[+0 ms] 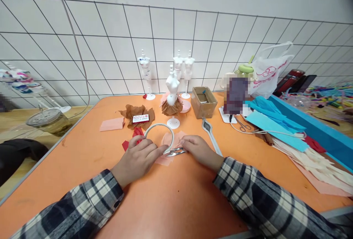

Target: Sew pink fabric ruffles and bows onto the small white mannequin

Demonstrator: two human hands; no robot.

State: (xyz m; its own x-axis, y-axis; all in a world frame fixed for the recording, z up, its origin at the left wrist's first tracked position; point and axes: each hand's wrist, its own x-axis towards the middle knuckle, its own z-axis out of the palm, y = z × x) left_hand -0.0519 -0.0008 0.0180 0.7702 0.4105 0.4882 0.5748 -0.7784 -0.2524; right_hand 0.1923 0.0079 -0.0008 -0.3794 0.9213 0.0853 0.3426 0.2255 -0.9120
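My left hand (143,156) is closed on a thin, pale ring, which looks like a nearly used-up roll of tape (172,136), standing on edge above the table. My right hand (200,150) grips a pair of small silver scissors (175,152), their metal blades pointing left towards my left thumb. Beneath and behind both hands lies crumpled light pink paper (166,139). Red paper (138,134) sits just beyond my left fingers. Farther back stands a small white dress form (172,85) with a ruffled brown paper skirt (171,107).
Brown crumpled paper (127,111) carries a small labelled box (140,118). A cardboard box (204,103) and a grey strap-like strip (211,136) are right of centre. Other scissors (244,125), a cable and blue paper (278,130) lie farther right. More dress forms (145,71) line the wall.
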